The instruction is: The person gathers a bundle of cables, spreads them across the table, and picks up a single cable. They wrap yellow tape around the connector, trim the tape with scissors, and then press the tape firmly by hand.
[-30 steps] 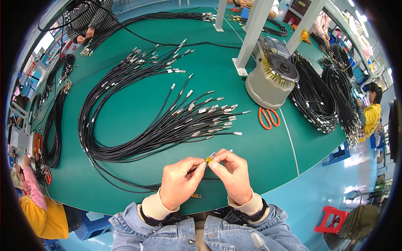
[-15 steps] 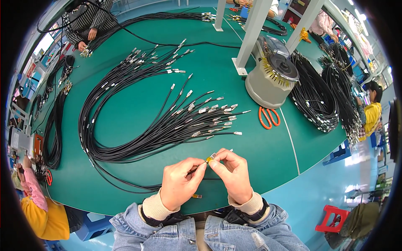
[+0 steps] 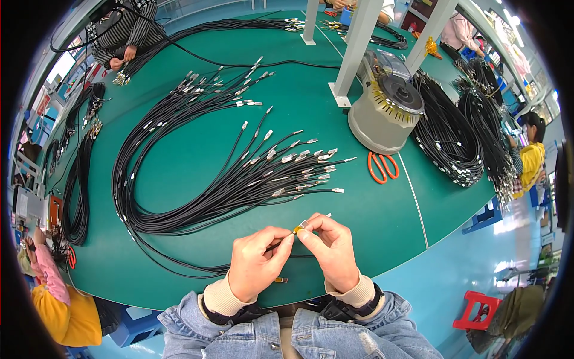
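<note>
I see, leftward, the black cable bundle (image 3: 173, 220), its silver ends seemingly untaped; then the left hand (image 3: 257, 260) pinching behind a connector (image 3: 301, 226), apparently already yellow-taped, its far end gripped by the right hand (image 3: 330, 246)

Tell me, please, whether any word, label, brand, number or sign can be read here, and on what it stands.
No text can be read.
Cable end between the left hand and right hand: too small and partly covered.
Black cables: connectors too small to tell.
Gray machine: nothing legible.
Background: too small and blurred.
</note>
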The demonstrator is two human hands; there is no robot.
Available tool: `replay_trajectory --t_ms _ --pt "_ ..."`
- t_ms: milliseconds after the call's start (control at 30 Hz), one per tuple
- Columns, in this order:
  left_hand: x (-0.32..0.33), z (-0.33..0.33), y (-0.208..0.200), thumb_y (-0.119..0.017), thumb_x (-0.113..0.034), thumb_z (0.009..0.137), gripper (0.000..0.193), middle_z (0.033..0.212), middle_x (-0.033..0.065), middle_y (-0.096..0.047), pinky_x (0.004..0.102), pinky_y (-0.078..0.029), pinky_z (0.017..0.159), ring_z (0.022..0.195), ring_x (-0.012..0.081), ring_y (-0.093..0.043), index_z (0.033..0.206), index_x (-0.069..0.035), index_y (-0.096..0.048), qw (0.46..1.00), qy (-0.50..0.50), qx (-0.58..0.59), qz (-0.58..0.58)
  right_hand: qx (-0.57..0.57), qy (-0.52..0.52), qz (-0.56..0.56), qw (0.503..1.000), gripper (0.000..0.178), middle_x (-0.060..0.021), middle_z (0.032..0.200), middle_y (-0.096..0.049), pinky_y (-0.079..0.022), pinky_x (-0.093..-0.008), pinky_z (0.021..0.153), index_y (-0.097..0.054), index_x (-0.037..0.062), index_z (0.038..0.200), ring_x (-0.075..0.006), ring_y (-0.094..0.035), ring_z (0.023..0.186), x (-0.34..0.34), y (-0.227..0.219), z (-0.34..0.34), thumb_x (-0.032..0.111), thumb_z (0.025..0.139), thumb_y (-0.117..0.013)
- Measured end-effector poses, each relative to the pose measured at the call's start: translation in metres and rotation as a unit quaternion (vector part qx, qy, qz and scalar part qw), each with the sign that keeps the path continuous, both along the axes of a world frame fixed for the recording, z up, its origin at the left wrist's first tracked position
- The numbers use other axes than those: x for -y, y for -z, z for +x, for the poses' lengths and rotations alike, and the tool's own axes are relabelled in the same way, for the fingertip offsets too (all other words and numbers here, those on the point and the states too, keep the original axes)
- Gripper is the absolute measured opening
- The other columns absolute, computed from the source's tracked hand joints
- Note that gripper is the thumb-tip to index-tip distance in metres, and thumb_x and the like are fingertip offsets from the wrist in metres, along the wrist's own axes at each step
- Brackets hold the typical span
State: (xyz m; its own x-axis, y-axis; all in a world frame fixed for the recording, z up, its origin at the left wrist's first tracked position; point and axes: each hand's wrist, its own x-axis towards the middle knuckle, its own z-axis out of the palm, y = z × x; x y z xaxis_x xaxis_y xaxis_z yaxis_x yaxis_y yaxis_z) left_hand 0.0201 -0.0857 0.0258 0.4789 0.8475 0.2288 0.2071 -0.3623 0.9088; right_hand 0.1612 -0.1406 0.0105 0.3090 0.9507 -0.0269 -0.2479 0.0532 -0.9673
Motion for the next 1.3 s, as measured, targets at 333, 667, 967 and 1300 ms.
replay_trajectory --t_ms 333,667,967,1300 --pt "-0.002 0.004 0.003 -0.069 0.003 0.075 0.032 0.062 0.0039 -0.059 0.025 -0.042 0.041 0.046 0.0114 -0.054 0.105 -0.004 -0.063 0.967 -0.006 -0.063 0.246 0.006 0.007 -0.003 1.0 0.007 -0.0012 0.08 -0.059 -0.042 -0.0232 0.072 -0.058 -0.0003 0.08 -0.0084 -0.052 0.078 0.001 -0.002 0.001 0.003 0.084 -0.063" --pt "-0.002 0.004 0.007 -0.067 0.004 0.077 0.028 0.064 0.0049 -0.061 0.0241 -0.042 0.043 0.047 0.0094 -0.052 0.105 -0.002 -0.065 0.976 -0.029 -0.03 0.214 -0.064 -0.02 -0.04 0.997 0.011 -0.0022 0.084 -0.06 -0.045 -0.0242 0.077 -0.062 -0.0026 0.095 -0.0094 -0.054 0.082 0.007 -0.013 0.001 0.004 0.086 -0.061" --pt "0.001 0.005 0.0 -0.064 0.005 0.08 0.025 0.065 0.0022 -0.061 0.0185 -0.035 0.045 0.051 0.003 -0.045 0.104 0.0 -0.065 0.998 -0.03 0.016 0.058 -0.12 -0.037 -0.05 0.991 0.014 -0.002 0.088 -0.061 -0.045 -0.0222 0.077 -0.06 -0.0034 0.097 -0.0082 -0.056 0.085 0.005 -0.016 -0.001 0.008 0.088 -0.061" --pt "0.0 0.002 0.003 -0.059 -0.001 0.086 0.007 0.061 0.0046 -0.062 0.0199 -0.041 0.047 0.052 0.006 -0.054 0.092 0.003 -0.061 1.0 -0.008 0.018 -0.021 -0.098 -0.039 -0.037 0.994 0.012 -0.0009 0.087 -0.061 -0.045 -0.0216 0.075 -0.061 -0.0003 0.092 -0.007 -0.055 0.082 0.001 -0.004 0.001 0.011 0.089 -0.063"
